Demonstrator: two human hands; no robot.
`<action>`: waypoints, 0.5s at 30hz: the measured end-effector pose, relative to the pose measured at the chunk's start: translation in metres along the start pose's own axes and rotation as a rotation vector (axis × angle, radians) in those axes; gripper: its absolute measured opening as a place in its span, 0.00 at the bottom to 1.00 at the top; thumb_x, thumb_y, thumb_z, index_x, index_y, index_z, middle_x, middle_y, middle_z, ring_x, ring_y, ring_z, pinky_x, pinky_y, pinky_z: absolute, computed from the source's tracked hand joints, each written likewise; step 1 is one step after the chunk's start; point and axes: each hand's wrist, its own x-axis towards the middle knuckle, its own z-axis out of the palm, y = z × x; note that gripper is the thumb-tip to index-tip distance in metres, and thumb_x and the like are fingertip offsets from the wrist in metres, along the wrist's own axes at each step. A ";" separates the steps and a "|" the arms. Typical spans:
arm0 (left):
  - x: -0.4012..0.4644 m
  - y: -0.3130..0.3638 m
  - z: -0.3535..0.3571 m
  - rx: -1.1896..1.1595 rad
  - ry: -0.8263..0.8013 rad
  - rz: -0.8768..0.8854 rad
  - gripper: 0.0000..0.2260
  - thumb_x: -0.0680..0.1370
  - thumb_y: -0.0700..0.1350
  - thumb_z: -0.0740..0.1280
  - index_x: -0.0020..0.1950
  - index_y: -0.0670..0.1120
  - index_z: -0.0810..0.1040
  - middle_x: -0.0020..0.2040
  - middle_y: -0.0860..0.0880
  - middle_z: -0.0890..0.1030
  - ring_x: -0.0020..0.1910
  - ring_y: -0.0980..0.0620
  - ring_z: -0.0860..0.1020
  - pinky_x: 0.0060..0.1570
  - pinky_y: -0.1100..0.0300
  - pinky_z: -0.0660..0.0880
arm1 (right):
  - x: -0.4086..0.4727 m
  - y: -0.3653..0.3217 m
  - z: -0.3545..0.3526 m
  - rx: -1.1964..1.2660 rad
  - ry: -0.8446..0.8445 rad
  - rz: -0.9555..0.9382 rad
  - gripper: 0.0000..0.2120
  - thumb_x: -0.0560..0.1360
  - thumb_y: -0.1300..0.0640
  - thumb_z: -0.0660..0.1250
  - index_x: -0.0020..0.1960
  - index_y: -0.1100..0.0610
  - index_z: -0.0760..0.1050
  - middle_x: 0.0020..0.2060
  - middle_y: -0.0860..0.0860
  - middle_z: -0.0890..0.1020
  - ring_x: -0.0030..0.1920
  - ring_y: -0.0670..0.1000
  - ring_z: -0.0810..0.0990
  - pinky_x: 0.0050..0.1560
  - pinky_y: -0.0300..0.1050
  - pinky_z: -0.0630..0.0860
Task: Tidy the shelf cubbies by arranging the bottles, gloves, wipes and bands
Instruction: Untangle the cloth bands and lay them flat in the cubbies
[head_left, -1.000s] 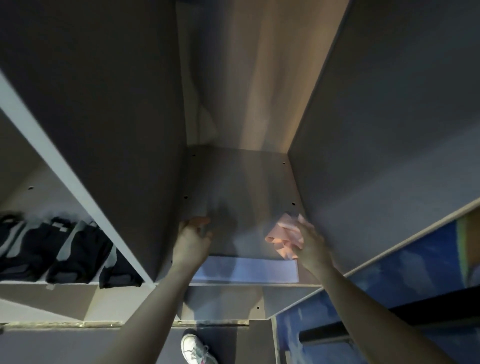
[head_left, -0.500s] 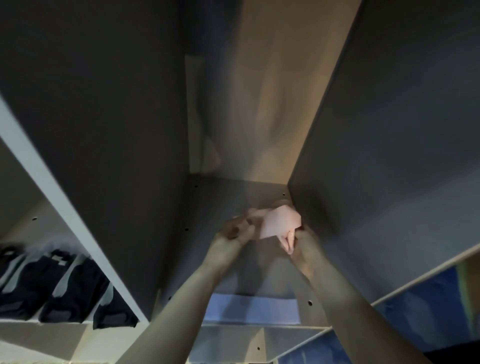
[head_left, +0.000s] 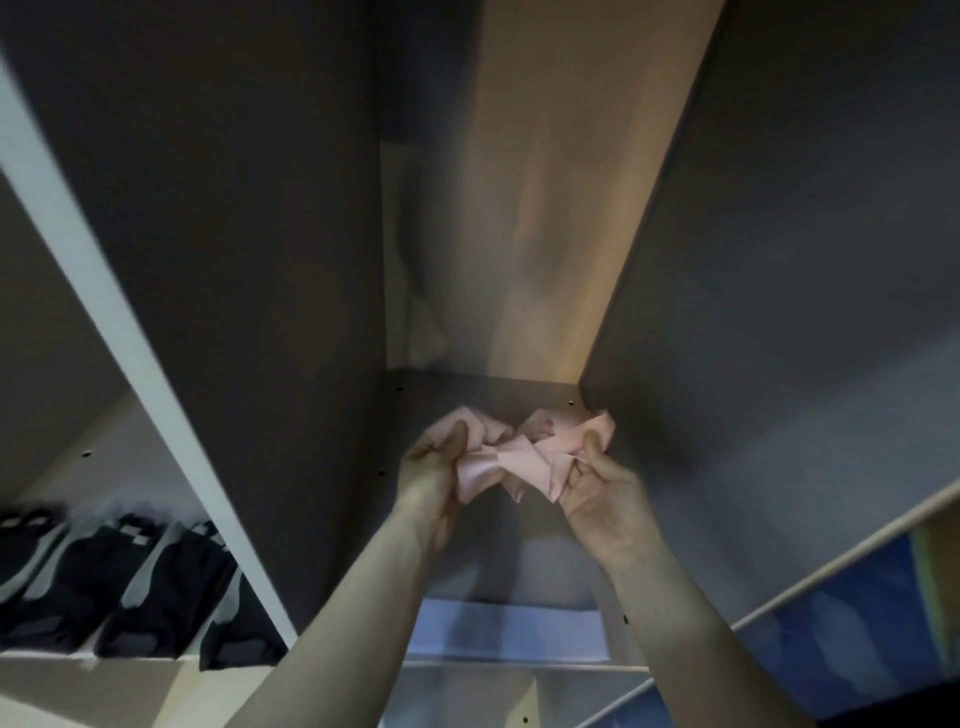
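Observation:
A crumpled pink band is stretched between both hands inside the tall middle cubby. My left hand grips its left end and my right hand grips its right end, fingers closed on the fabric. The band hangs just above the cubby floor, near the back right corner. Several black gloves stand in a row in the lower left cubby.
A grey divider panel walls the cubby on the left and another panel on the right. A pale lit strip marks the shelf's front edge. Blue fabric shows at the lower right.
My left hand moved over from the cubby floor and took the band's left end. Both hands went deeper into the cubby and pulled the band wider.

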 end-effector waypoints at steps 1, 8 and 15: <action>-0.001 0.002 0.001 -0.054 0.022 0.009 0.09 0.81 0.38 0.58 0.49 0.36 0.78 0.43 0.36 0.82 0.36 0.44 0.83 0.38 0.52 0.81 | -0.001 0.000 0.002 0.061 -0.027 -0.008 0.12 0.73 0.62 0.64 0.39 0.60 0.85 0.42 0.57 0.86 0.43 0.52 0.86 0.52 0.51 0.79; -0.018 0.028 0.003 -0.593 -0.147 -0.032 0.12 0.81 0.42 0.57 0.54 0.35 0.75 0.42 0.36 0.83 0.39 0.41 0.84 0.39 0.43 0.80 | -0.004 -0.017 0.008 0.290 -0.096 -0.072 0.36 0.50 0.55 0.85 0.57 0.51 0.79 0.58 0.49 0.81 0.61 0.53 0.79 0.59 0.65 0.71; -0.035 0.038 0.029 -0.391 -0.432 -0.007 0.13 0.77 0.46 0.61 0.57 0.40 0.75 0.46 0.40 0.79 0.45 0.46 0.80 0.44 0.52 0.81 | -0.059 0.003 0.049 -0.027 -0.155 0.089 0.30 0.62 0.51 0.79 0.62 0.54 0.76 0.59 0.54 0.81 0.59 0.55 0.81 0.57 0.58 0.77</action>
